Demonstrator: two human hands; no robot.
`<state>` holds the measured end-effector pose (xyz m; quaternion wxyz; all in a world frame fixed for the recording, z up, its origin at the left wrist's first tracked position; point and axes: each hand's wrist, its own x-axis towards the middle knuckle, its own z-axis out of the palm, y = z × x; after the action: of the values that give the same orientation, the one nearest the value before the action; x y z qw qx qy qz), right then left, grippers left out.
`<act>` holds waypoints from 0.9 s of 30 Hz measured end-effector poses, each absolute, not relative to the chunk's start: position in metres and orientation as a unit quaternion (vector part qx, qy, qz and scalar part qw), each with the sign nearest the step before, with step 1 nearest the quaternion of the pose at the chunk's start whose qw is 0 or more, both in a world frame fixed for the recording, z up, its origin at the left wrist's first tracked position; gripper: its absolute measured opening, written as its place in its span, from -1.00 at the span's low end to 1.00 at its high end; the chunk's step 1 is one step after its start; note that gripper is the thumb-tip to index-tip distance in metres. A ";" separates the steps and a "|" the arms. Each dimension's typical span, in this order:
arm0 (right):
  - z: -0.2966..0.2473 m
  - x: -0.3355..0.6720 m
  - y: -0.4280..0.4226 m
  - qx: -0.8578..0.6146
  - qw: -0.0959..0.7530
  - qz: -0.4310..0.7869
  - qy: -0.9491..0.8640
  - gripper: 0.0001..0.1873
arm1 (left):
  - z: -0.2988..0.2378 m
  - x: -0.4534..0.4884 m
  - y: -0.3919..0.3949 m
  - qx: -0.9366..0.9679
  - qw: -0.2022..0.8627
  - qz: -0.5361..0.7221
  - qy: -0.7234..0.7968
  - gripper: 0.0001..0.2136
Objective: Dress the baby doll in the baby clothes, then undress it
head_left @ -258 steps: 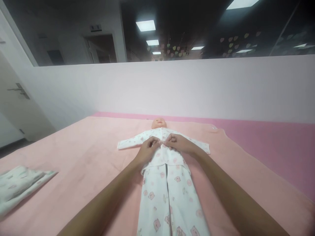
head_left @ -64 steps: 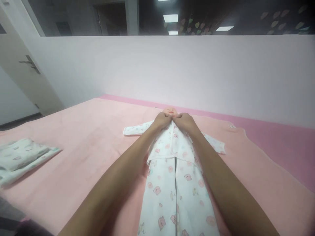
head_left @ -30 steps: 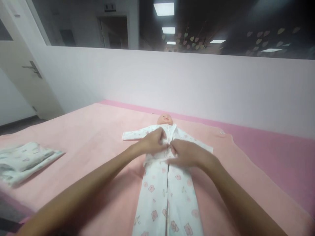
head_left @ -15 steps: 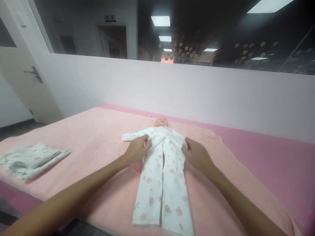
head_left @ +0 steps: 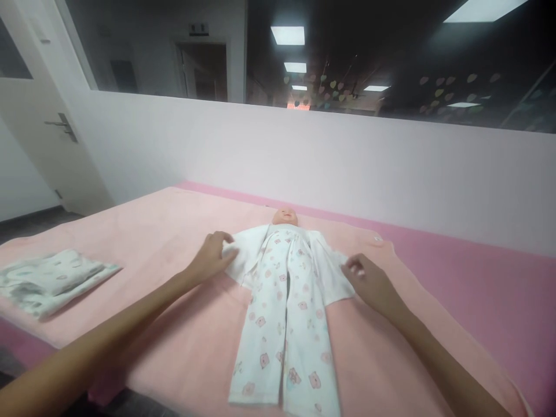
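A baby doll (head_left: 284,216) lies on its back on a pink blanket (head_left: 165,255), dressed in white printed trousers (head_left: 284,330) and a white jacket (head_left: 324,266). The jacket lies spread open, its two front panels pulled out to the sides. My left hand (head_left: 212,255) is closed on the left panel's edge. My right hand (head_left: 369,281) pinches the right panel's edge. Both arms reach in from the near edge.
A folded printed cloth (head_left: 52,281) lies at the blanket's left end. A pale wall (head_left: 347,156) with a dark window above runs behind the pink bed (head_left: 478,272). A door with a handle (head_left: 61,124) is at the left.
The jacket front, held together at the doll's chest and collar earlier, is now pulled open. My two hands have moved apart, each drawing one panel outward.
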<state>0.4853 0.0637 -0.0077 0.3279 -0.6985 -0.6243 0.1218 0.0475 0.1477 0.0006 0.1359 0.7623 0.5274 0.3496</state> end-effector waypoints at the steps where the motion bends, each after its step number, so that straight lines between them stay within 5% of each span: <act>1: 0.000 0.470 0.075 -0.667 0.354 0.147 -0.639 -0.67 | 0.005 0.063 0.152 0.768 0.168 0.363 0.501 -0.58; 7: 0.018 0.414 0.144 -0.571 0.344 0.242 -0.705 -0.26 | 0.019 0.135 0.193 0.789 0.301 0.292 0.449 -0.16; 14: 0.015 0.413 0.153 -0.579 0.264 0.269 -0.722 -0.46 | 0.014 0.136 0.204 0.804 0.342 0.210 0.439 -0.48; 20: 0.011 0.420 0.117 -0.486 0.282 0.293 -0.773 -0.54 | 0.019 0.119 0.170 0.842 0.293 0.229 0.391 -0.52; 27: 0.010 0.432 0.085 -0.519 0.191 0.370 -0.746 -0.43 | 0.013 0.106 0.147 0.827 0.351 0.167 0.406 -0.41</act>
<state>0.4322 0.0847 0.0101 0.1911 -0.5191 -0.7464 0.3700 0.1058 0.1469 0.0132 0.3508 0.8273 0.4060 0.1666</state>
